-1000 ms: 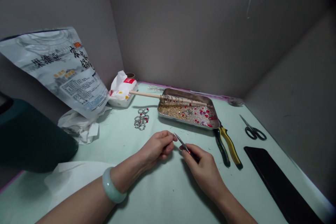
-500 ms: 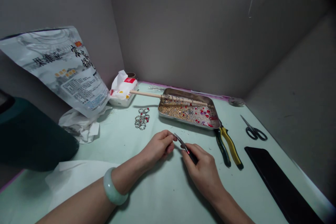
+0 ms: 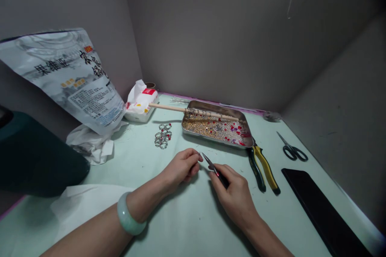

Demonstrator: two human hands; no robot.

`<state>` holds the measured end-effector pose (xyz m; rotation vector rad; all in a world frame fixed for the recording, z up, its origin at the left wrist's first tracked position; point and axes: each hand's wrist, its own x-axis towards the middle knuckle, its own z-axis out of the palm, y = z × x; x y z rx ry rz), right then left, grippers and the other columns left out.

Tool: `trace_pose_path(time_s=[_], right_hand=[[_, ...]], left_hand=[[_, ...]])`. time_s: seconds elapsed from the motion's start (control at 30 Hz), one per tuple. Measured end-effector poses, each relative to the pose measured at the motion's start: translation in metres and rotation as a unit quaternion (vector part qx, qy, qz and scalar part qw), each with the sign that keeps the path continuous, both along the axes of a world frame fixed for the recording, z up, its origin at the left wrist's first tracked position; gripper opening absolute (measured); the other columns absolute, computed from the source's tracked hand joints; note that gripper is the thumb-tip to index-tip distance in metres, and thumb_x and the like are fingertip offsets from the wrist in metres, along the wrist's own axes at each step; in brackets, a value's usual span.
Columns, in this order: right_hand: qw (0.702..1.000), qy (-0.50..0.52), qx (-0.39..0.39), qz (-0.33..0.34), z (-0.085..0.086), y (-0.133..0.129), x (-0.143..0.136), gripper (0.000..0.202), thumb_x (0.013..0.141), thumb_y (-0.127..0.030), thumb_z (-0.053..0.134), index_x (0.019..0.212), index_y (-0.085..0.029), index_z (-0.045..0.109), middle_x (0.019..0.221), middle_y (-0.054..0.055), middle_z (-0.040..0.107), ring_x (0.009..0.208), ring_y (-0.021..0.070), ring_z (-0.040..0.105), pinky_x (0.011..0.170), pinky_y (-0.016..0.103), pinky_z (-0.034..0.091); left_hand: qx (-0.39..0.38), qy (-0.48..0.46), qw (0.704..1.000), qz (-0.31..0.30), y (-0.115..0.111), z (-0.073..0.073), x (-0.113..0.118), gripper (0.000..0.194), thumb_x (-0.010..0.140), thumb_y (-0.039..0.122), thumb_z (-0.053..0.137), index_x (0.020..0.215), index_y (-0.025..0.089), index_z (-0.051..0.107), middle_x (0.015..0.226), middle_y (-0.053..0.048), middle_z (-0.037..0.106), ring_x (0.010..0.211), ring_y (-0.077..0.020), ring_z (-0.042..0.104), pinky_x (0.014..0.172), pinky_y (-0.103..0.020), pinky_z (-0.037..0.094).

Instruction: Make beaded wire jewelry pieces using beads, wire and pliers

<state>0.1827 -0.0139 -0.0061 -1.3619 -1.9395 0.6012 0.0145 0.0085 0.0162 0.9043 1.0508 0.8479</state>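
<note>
My left hand (image 3: pixel 183 167) is closed in a pinch near the middle of the table, with something too small to make out at its fingertips. To its right, my right hand (image 3: pixel 234 192) is wrapped round small dark-handled pliers (image 3: pixel 217 173), whose pointed metal tip lies close to the left fingertips. Beyond the hands stands a metal tray (image 3: pixel 217 139) of gold, clear and red beads, with a wooden stick (image 3: pixel 169 107) across it. Several wire rings with red beads (image 3: pixel 163 136) lie left of the tray.
Yellow-and-green pliers (image 3: pixel 265 168), scissors (image 3: pixel 291 150) and a long black object (image 3: pixel 322 209) lie on the right. A tissue pack (image 3: pixel 141 106), a printed pouch (image 3: pixel 69 76), a dark green container (image 3: pixel 39 156) and white paper (image 3: pixel 87 200) are on the left.
The tip of the small pliers has moved slightly right, away from my left fingertips. Both hands keep their hold, and the view has shifted a little.
</note>
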Motion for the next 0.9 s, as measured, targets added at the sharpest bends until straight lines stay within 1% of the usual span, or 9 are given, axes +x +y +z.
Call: trace_pose_path(time_s=[0.13,0.3,0.43,0.6,0.7,0.9], right_hand=[[1.000,0.005,-0.006,0.008,0.0000,-0.0003,-0.0003,0.020,0.087,-0.029,0.049,0.095,-0.017,0.064,0.081,0.005,0.065,0.075,0.0192,0.061,0.069,0.029,0.046],[0.999,0.030,-0.021,0.011,0.0012,0.0009,0.0000,0.021,0.086,-0.029,0.050,0.093,-0.017,0.065,0.083,0.006,0.065,0.079,0.0200,0.062,0.072,0.030,0.047],[0.999,0.032,-0.034,0.010,0.0028,0.0017,0.0002,0.021,0.086,-0.029,0.050,0.093,-0.017,0.066,0.085,0.006,0.066,0.080,0.0203,0.062,0.072,0.030,0.047],[0.999,0.025,-0.034,0.011,0.0039,0.0008,-0.0009,0.021,0.086,-0.028,0.049,0.093,-0.017,0.066,0.084,0.006,0.066,0.078,0.0200,0.061,0.071,0.029,0.046],[0.999,0.020,-0.029,0.014,0.0033,0.0000,-0.0015,0.021,0.086,-0.028,0.049,0.094,-0.017,0.066,0.085,0.006,0.066,0.078,0.0199,0.061,0.071,0.029,0.046],[0.999,0.020,-0.033,0.012,0.0029,0.0006,-0.0013,0.021,0.086,-0.028,0.049,0.092,-0.017,0.066,0.085,0.006,0.067,0.077,0.0195,0.062,0.070,0.028,0.047]], left_hand=[[-0.010,-0.002,1.000,-0.011,0.0001,0.0018,-0.0011,0.009,0.084,0.025,0.046,0.081,0.017,0.049,0.048,0.006,0.039,0.039,-0.0042,0.023,0.038,-0.021,0.010],[-0.035,-0.047,0.998,-0.036,-0.0006,0.0016,-0.0043,0.010,0.083,0.023,0.046,0.085,0.016,0.053,0.050,0.006,0.039,0.040,-0.0035,0.018,0.039,-0.022,0.007],[-0.038,-0.062,0.997,-0.040,-0.0002,-0.0006,-0.0061,0.011,0.084,0.025,0.047,0.085,0.016,0.054,0.050,0.006,0.040,0.040,-0.0037,0.018,0.039,-0.021,0.007],[-0.037,-0.063,0.997,-0.040,0.0001,-0.0018,-0.0059,0.014,0.084,0.030,0.050,0.081,0.016,0.052,0.047,0.006,0.040,0.040,-0.0043,0.019,0.038,-0.021,0.008],[-0.041,-0.065,0.996,-0.036,0.0006,-0.0016,-0.0062,0.014,0.084,0.030,0.051,0.080,0.016,0.052,0.045,0.006,0.040,0.039,-0.0043,0.019,0.037,-0.020,0.007],[-0.053,-0.107,0.992,-0.051,0.0022,-0.0046,-0.0101,0.014,0.083,0.029,0.051,0.081,0.015,0.055,0.046,0.006,0.036,0.039,-0.0039,0.016,0.036,-0.019,0.006]])
